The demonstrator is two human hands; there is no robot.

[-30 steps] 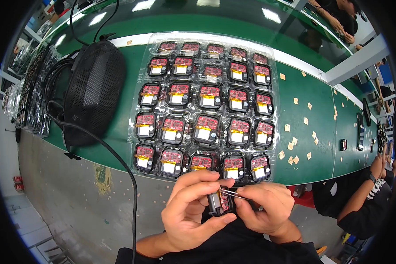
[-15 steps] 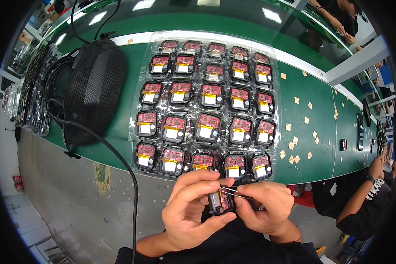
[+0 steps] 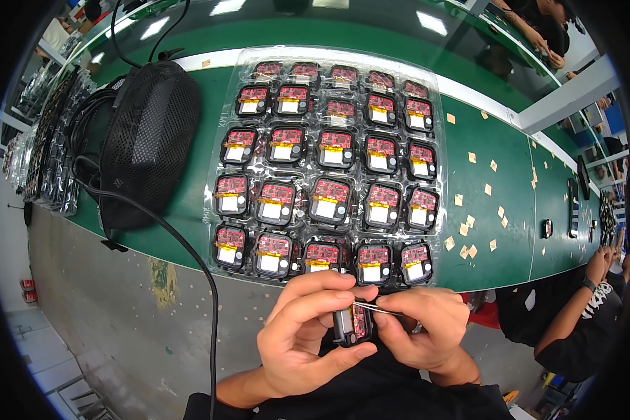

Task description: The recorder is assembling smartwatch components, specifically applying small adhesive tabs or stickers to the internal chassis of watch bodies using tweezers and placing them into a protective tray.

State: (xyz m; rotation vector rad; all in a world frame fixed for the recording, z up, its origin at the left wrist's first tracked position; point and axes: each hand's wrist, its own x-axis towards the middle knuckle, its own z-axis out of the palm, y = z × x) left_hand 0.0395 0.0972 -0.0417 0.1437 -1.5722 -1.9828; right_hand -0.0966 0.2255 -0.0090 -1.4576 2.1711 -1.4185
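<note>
Between the thumb and fingers of my left hand (image 3: 304, 332) is a small black device housing (image 3: 353, 325) with a red circuit board inside, tilted on its side. My right hand (image 3: 427, 325) pinches a pair of metal tweezers (image 3: 379, 308), whose tips reach the upper part of the red board. Whether the tips grip anything is too small to tell. Just beyond my hands lies a clear plastic tray (image 3: 308, 232) with rows of similar black housings, each showing a red board, yellow tape and a white-silver block.
Left of the tray sits a black mesh bag (image 3: 154, 140) with a black cable (image 3: 182, 241) hanging past the table edge. Small beige paper squares (image 3: 463, 229) are scattered over the green table (image 3: 497, 269) at right. A co-worker's arm (image 3: 574, 308) is at far right.
The tweezers' arms look closer together, and their tips have shifted slightly on the board. The housing in my left hand has turned a little; both hands stay nearly in place.
</note>
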